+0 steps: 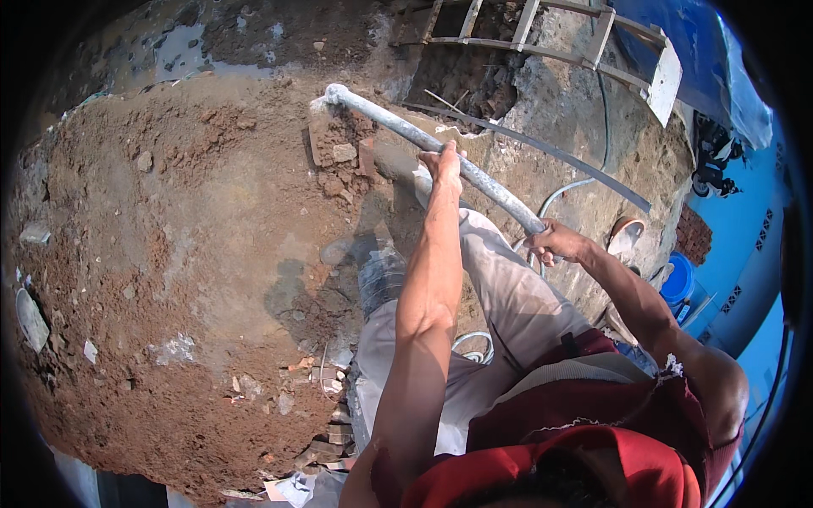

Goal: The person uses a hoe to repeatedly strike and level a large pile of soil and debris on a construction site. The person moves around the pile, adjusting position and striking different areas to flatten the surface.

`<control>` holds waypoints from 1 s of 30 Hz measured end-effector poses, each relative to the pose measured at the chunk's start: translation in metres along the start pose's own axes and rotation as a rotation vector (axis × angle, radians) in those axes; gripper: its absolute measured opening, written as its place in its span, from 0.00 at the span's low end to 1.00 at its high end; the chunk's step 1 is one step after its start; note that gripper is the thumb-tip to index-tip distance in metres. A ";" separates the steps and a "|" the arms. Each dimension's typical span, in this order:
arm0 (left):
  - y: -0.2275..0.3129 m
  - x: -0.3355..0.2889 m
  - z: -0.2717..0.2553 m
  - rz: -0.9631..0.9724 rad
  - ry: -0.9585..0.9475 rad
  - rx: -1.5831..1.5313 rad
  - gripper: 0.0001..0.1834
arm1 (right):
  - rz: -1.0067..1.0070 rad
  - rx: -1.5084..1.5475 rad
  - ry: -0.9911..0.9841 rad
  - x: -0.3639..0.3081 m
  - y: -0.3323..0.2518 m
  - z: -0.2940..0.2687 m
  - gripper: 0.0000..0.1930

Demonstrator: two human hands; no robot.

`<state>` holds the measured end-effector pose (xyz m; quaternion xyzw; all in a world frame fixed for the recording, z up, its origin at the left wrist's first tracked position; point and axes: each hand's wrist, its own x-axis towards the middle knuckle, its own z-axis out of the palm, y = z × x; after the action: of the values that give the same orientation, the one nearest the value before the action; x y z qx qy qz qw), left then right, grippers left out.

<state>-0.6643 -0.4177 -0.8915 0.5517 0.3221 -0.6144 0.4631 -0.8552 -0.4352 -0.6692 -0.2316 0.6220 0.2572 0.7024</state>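
A long grey metal bar (398, 127) slants from my hands up and left, its tip resting on broken red bricks (339, 157) in the dirt. My left hand (444, 162) grips the bar near its middle, arm stretched forward. My right hand (552, 241) grips the bar's near end. My legs in dusty grey trousers (500, 296) and a mud-caked boot (379, 275) stand below the bar.
Reddish-brown earth (169, 254) with brick rubble fills the left. A dug pit (474, 80) lies beyond the bar, with a wooden ladder (584, 42) across it. A thin dark rod (550, 157), a hose, a sandal (627, 235) and a blue bucket (677, 284) lie at right.
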 end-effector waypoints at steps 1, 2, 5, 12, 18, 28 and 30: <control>-0.011 -0.006 0.003 0.061 -0.042 -0.116 0.28 | -0.027 -0.147 0.011 -0.003 0.005 -0.015 0.12; -0.022 -0.014 0.003 0.000 -0.051 -0.186 0.24 | 0.035 -0.327 0.026 -0.007 0.010 -0.028 0.13; -0.017 -0.044 -0.020 0.117 -0.120 -0.470 0.17 | -0.100 -0.518 0.016 -0.005 0.006 -0.041 0.20; 0.121 -0.066 -0.131 0.417 0.464 -0.254 0.21 | -0.586 -0.706 -0.159 0.087 -0.027 0.083 0.18; 0.094 -0.031 -0.149 0.400 0.693 0.197 0.35 | -0.252 -0.688 -0.208 0.110 -0.032 0.077 0.17; -0.084 -0.062 -0.019 -0.209 -0.127 -0.602 0.11 | -0.215 -1.153 0.355 -0.063 0.031 -0.056 0.17; -0.102 -0.108 -0.009 -0.268 -0.185 -0.731 0.12 | -0.226 -1.439 0.478 -0.100 0.037 -0.068 0.16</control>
<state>-0.7598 -0.3493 -0.7990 0.2459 0.5454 -0.5615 0.5717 -0.9399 -0.4588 -0.5780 -0.7433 0.4087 0.4685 0.2469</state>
